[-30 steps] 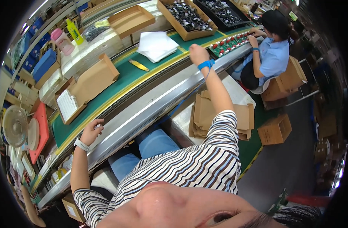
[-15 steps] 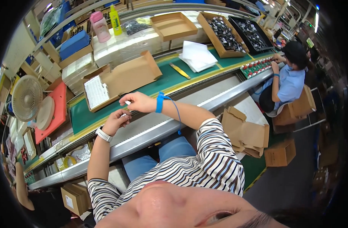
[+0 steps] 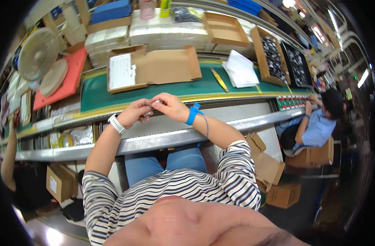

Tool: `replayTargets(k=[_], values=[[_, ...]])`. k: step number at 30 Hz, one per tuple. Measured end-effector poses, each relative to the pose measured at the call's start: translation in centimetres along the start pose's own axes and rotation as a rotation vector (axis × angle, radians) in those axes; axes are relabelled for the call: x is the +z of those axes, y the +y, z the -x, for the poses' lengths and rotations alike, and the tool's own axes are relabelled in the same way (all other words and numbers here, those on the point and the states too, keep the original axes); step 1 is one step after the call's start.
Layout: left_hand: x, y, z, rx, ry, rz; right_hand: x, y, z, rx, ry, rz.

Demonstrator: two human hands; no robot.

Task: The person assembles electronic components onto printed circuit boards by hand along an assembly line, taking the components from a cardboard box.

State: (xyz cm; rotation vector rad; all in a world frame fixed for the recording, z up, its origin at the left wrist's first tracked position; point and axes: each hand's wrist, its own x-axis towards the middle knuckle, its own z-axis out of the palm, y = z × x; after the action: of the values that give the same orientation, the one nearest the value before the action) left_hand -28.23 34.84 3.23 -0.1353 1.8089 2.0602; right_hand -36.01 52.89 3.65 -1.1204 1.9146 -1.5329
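My left hand (image 3: 135,113), with a white watch on its wrist, is closed with thumb and fingers pinched. A small greyish piece (image 3: 147,115) shows between its fingers, too small to name. Against its fingertips rests my right hand (image 3: 173,108), also pinched, with a blue strap and cord at the wrist. A tiny whitish piece (image 3: 157,101) shows at the right fingertips; its kind cannot be made out. Both hands are above the near edge of the green work surface (image 3: 171,87). Just beyond them lies an open cardboard box (image 3: 171,65) holding white blocky pieces (image 3: 121,71) at its left end.
A yellow cutter (image 3: 219,79) and white sheets (image 3: 240,69) lie to the right. Farther right stand a carton of dark parts (image 3: 272,61) and a black tray (image 3: 298,67). A co-worker (image 3: 316,127) sits at the right. A fan (image 3: 38,54) stands left. A metal rail (image 3: 171,141) runs before me.
My hands have come together at the fingertips; before, they were slightly apart, with the right one higher. The view has turned, so the bench now lies more level.
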Motion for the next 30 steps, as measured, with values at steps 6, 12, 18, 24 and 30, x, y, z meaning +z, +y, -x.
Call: replayTargets(k=[6, 12, 18, 24, 30], values=[[0.1, -0.6, 0.1, -0.035, 0.003, -0.001, -0.1, -0.6, 0.1, 0.089, 0.0, 0.003], [0.7, -0.5, 0.2, 0.026, -0.031, 0.052, 0.0, -0.8, 0.4, -0.06, -0.034, 0.267], [0.7, -0.4, 0.2, 0.008, -0.078, 0.035, 0.3, 1.5, 0.2, -0.116, -0.047, 0.258], [0.6, -0.1, 0.1, 0.001, -0.112, -0.013, 0.6, 0.7, 0.5, 0.062, 0.001, 0.079], [0.3, -0.8, -0.1, 0.041, -0.082, 0.017, 0.3, 0.1, 0.2, -0.153, -0.074, 0.297]])
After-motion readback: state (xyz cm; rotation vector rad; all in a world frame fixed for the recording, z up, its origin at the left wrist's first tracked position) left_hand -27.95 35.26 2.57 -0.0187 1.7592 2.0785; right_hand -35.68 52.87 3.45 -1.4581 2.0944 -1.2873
